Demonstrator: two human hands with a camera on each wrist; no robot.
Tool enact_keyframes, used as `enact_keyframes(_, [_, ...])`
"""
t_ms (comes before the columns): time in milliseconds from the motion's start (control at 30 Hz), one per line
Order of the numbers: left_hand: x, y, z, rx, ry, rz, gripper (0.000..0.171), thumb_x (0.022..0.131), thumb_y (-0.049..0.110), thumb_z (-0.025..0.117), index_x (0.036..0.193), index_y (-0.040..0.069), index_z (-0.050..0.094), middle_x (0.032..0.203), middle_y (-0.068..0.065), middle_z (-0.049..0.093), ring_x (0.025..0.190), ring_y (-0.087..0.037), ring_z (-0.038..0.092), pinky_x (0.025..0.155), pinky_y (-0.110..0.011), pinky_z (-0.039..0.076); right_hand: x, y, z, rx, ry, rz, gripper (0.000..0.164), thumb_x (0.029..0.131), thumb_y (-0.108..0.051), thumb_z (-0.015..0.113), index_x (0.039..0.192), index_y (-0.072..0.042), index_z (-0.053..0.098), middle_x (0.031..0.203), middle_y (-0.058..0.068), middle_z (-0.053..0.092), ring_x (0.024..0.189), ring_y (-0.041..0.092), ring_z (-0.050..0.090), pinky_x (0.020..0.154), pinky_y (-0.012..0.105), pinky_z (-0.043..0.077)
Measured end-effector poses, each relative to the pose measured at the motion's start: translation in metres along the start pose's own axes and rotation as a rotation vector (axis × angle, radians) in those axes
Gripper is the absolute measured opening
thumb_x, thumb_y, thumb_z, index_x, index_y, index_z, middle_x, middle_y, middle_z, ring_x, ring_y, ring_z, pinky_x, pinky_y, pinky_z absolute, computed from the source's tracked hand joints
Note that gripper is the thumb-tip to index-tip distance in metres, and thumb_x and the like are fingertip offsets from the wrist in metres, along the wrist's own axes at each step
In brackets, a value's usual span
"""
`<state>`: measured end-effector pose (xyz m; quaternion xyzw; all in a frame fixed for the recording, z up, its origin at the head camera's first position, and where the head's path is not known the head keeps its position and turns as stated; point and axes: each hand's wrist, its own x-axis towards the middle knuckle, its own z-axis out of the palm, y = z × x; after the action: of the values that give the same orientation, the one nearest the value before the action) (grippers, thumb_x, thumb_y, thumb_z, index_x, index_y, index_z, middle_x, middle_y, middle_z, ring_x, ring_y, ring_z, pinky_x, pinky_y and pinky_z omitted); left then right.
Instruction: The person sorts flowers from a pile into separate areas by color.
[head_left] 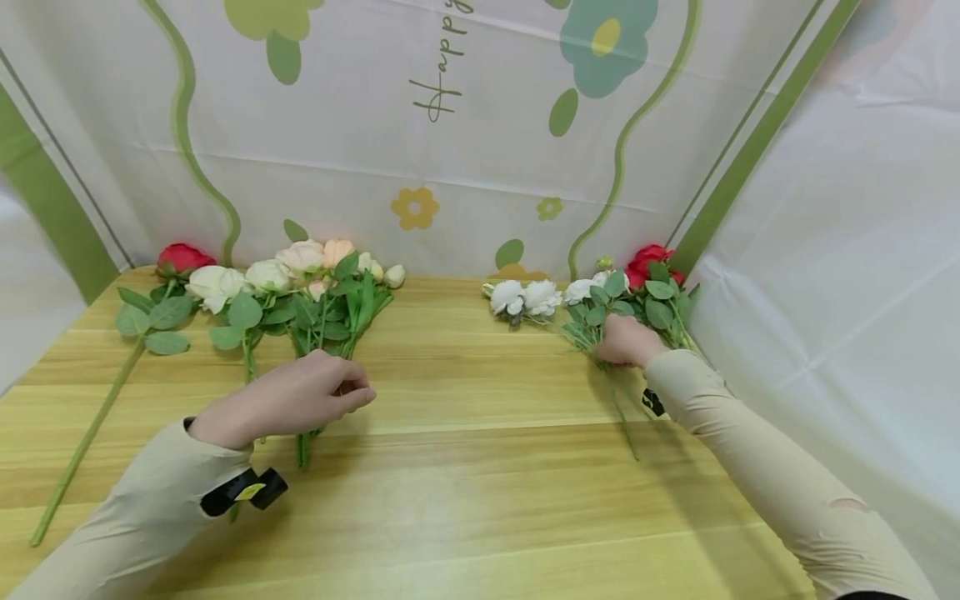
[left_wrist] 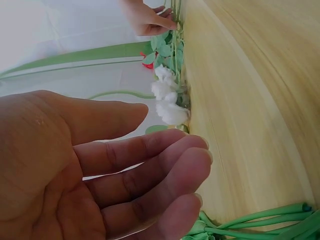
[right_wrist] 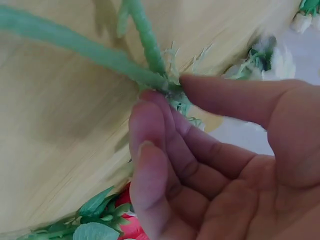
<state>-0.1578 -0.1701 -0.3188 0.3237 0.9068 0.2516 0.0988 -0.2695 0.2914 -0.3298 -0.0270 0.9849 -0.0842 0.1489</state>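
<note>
My right hand (head_left: pixel 628 340) is at the right side of the table, its thumb and fingertips pinching a green artificial flower stem (right_wrist: pixel 75 47) where it branches. The stem's lower end (head_left: pixel 624 421) hangs toward me over the wood. Which bloom it carries is hard to tell; leaves (head_left: pixel 596 312) and white blooms (head_left: pixel 579 291) crowd beyond the fingers. Beside that hand lies a red flower (head_left: pixel 651 265) with leaves. My left hand (head_left: pixel 300 393) hovers above the stems of the left-hand flowers, fingers loosely bent and holding nothing. In the left wrist view the palm (left_wrist: pixel 30 165) faces the camera.
On the left lie a red rose (head_left: pixel 180 260) with a long stem, cream roses (head_left: pixel 216 285), peach blooms (head_left: pixel 302 257) and pale buds (head_left: pixel 394 276). Fluffy white cotton-like blooms (head_left: pixel 525 298) sit at the back, right of centre. A printed cloth (head_left: pixel 330 125) hangs behind the wooden table (head_left: pixel 465 500).
</note>
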Motion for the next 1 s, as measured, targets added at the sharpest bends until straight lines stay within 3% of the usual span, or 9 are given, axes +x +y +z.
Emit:
enact_keyframes(200, [0.0,-0.001,0.001,0.001,0.006,0.001,0.018,0.101,0.023,0.058,0.089,0.015,0.068,0.06,0.009,0.049,0.05,-0.006,0.041,0.053,-0.029,0.038,-0.003,-0.002,0.002,-0.027,0.014,-0.064,0.025,0.074,-0.004,0.06,0.053,-0.014,0.05,0.046,0.0,0.048,0.039,0.013,0.043,0.04,0.028,0.036])
enact_keyframes(333, [0.0,-0.002,0.001,-0.001,0.008,0.004,0.019,0.101,0.023,0.058,0.088,0.015,0.068,0.06,0.009,0.048,0.05,-0.006,0.041,0.052,-0.028,0.038,-0.007,-0.002,0.0,0.015,0.127,-0.107,0.032,0.072,0.003,0.053,0.049,-0.015,0.04,0.042,-0.002,0.04,0.036,0.011,0.037,0.039,0.026,0.031])
enact_keyframes(500, [0.0,-0.002,0.0,-0.002,0.01,0.004,0.019,0.102,0.024,0.058,0.088,0.015,0.068,0.059,0.008,0.048,0.049,-0.006,0.041,0.052,-0.028,0.037,-0.014,0.003,-0.011,0.122,0.266,-0.111,0.042,0.081,0.001,0.055,0.043,-0.013,0.044,0.042,0.005,0.052,0.039,0.02,0.054,0.042,0.027,0.031])
enact_keyframes(633, [-0.001,-0.002,-0.001,-0.003,0.008,-0.002,0.018,0.102,0.024,0.058,0.091,0.015,0.069,0.061,0.008,0.05,0.05,-0.006,0.042,0.054,-0.029,0.04,-0.017,0.015,-0.017,0.197,0.302,-0.068,0.042,0.09,-0.009,0.06,0.049,-0.007,0.061,0.049,0.006,0.06,0.052,0.028,0.066,0.057,0.04,0.049])
enact_keyframes(700, [-0.001,-0.002,-0.001,-0.007,0.005,-0.006,0.018,0.102,0.024,0.058,0.092,0.014,0.07,0.062,0.008,0.051,0.05,-0.007,0.042,0.054,-0.03,0.04,-0.017,0.024,-0.018,0.26,0.28,-0.029,0.037,0.093,-0.013,0.062,0.058,-0.003,0.07,0.053,0.006,0.064,0.058,0.029,0.069,0.073,0.047,0.054])
enact_keyframes(767, [-0.001,-0.003,-0.001,-0.008,0.003,-0.004,0.018,0.102,0.024,0.058,0.093,0.014,0.07,0.062,0.008,0.051,0.05,-0.007,0.043,0.055,-0.03,0.041,-0.015,0.031,-0.017,0.354,0.218,0.016,0.03,0.093,-0.011,0.063,0.067,0.002,0.073,0.057,0.008,0.066,0.062,0.029,0.07,0.081,0.05,0.053])
enact_keyframes(867, [0.0,-0.003,0.0,-0.008,0.002,-0.001,0.018,0.102,0.024,0.058,0.094,0.014,0.07,0.063,0.008,0.052,0.05,-0.007,0.043,0.055,-0.03,0.041,-0.011,0.041,-0.012,0.499,0.089,0.084,0.02,0.09,-0.003,0.063,0.081,0.013,0.071,0.062,0.012,0.067,0.059,0.026,0.07,0.077,0.047,0.055])
enact_keyframes(1000, [0.0,-0.004,0.0,-0.008,0.002,-0.002,0.017,0.102,0.024,0.058,0.094,0.014,0.07,0.063,0.008,0.052,0.05,-0.007,0.043,0.055,-0.03,0.041,-0.005,0.044,-0.005,0.537,-0.05,0.145,0.018,0.09,0.001,0.063,0.084,0.018,0.066,0.061,0.013,0.066,0.053,0.02,0.068,0.066,0.039,0.057])
